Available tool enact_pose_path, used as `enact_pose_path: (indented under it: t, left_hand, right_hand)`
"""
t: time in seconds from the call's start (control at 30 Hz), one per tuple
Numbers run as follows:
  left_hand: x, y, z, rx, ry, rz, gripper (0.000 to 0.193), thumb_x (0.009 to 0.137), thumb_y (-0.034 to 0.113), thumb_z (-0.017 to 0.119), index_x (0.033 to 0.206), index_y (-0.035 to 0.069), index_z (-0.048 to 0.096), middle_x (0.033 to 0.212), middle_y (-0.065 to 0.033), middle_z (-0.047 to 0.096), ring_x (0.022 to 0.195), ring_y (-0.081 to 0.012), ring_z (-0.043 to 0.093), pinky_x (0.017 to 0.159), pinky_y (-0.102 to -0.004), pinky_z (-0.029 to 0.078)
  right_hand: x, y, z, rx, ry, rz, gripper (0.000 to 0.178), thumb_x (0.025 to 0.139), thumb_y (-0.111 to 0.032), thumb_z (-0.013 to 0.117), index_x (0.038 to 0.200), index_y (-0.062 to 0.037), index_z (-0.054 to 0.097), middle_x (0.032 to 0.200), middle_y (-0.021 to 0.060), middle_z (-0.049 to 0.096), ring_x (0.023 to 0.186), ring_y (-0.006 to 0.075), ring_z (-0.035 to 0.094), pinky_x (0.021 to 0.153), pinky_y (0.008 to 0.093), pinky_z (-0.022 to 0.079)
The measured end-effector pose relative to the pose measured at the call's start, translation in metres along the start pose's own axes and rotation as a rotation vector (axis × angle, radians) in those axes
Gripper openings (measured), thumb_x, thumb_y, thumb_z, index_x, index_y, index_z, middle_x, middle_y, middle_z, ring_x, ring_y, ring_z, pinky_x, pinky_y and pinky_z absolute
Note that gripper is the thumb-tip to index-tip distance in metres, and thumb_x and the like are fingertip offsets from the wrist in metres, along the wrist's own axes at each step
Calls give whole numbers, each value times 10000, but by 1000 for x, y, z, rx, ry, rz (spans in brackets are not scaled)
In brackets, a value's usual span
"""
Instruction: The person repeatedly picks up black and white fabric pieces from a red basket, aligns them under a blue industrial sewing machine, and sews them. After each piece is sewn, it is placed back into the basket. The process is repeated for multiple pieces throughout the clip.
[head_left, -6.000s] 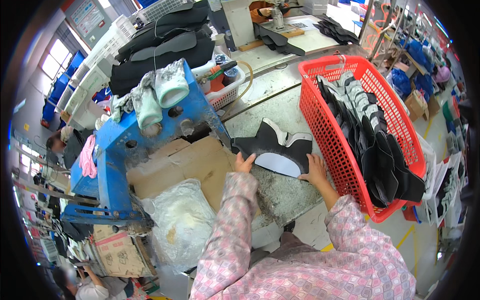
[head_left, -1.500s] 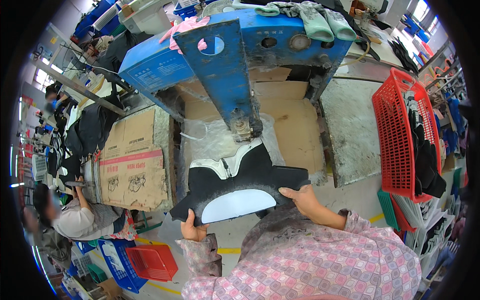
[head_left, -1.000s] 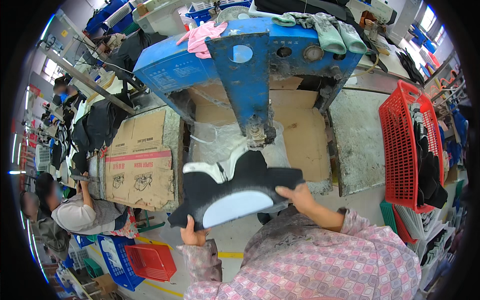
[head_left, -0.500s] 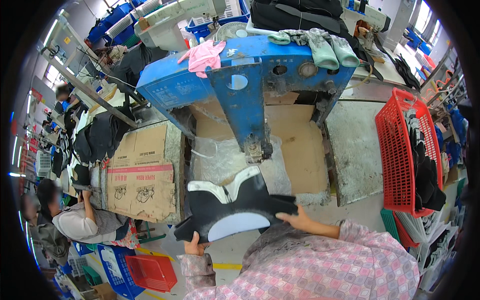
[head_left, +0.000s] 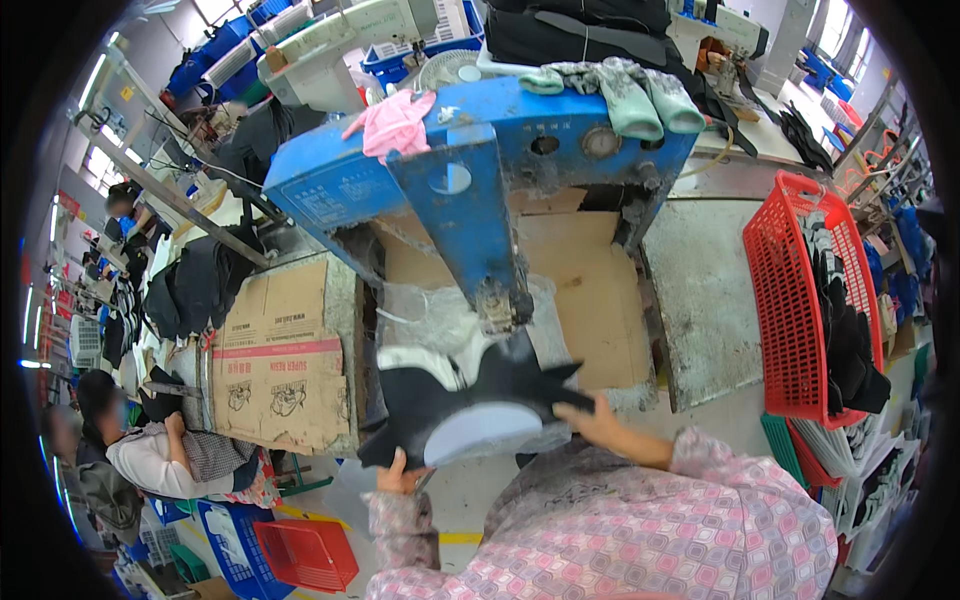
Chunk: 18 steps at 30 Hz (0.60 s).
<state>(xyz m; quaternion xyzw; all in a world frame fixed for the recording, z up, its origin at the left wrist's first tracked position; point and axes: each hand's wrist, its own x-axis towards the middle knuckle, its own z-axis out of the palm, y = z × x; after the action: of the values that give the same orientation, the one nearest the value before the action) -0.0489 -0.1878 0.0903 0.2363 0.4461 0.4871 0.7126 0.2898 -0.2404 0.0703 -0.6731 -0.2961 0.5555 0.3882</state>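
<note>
piece: we see a black cut shoe piece (head_left: 470, 400) with a pale lining patch, spread flat under the head of the blue press machine (head_left: 470, 200), over the cardboard-covered bench (head_left: 590, 290)
left hand: our left hand (head_left: 400, 475) pinches the piece's near left edge, thumb on top, clamped on it
right hand: our right hand (head_left: 600, 420) presses on the piece's right points, fingers flat; we cannot tell if it grips or only holds it down
handling: we judge it light, floppy, not fragile; the pointed tabs would droop, so best held at two opposite edges, as now
around: red basket (head_left: 790, 300) of dark pieces at right, cardboard box (head_left: 280, 350) at left, pink cloth (head_left: 395, 125) and grey gloves (head_left: 630, 100) on the machine top
other: a seated person (head_left: 160, 450) lower left, well apart
</note>
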Motion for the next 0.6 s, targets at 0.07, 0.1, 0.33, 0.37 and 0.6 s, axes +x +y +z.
enact_pose_path:
  t: [0.07,0.1,0.33,0.37,0.6]
  left_hand:
    - [0,-1,0,67,-7,-132,462,820,175,505,1222,63,306,1103,-116,490,905,-294,537,639,-434,514]
    - [2,-2,1,22,9,-114,444,821,169,506,1210,64,322,1093,-108,498,891,-282,545,654,-433,511]
    - [25,-7,14,64,-2,-121,344,814,110,513,1138,42,419,1027,-90,536,878,-258,552,677,-441,512]
    - [25,-5,14,116,87,-189,350,812,105,515,1144,50,417,1032,-93,533,887,-259,549,676,-444,512]
    - [27,1,5,127,29,-120,387,801,131,537,1149,21,409,1026,-119,532,894,-272,546,655,-474,501]
  right_hand:
    - [0,-3,2,-106,23,-795,329,702,-236,668,866,41,595,862,94,598,773,149,536,694,280,435]
    - [1,-4,3,59,63,-432,335,701,-235,668,874,42,592,878,102,595,783,157,536,707,291,434]
    - [25,-6,-5,-110,31,-519,306,697,-197,667,888,30,592,850,99,606,806,167,551,763,309,422]
    - [29,-7,-5,0,169,-480,297,694,-204,670,856,31,587,829,83,606,784,163,551,748,300,425]
    - [20,-29,1,-166,-23,-540,317,702,-179,668,920,26,565,858,89,586,729,161,545,629,289,436]
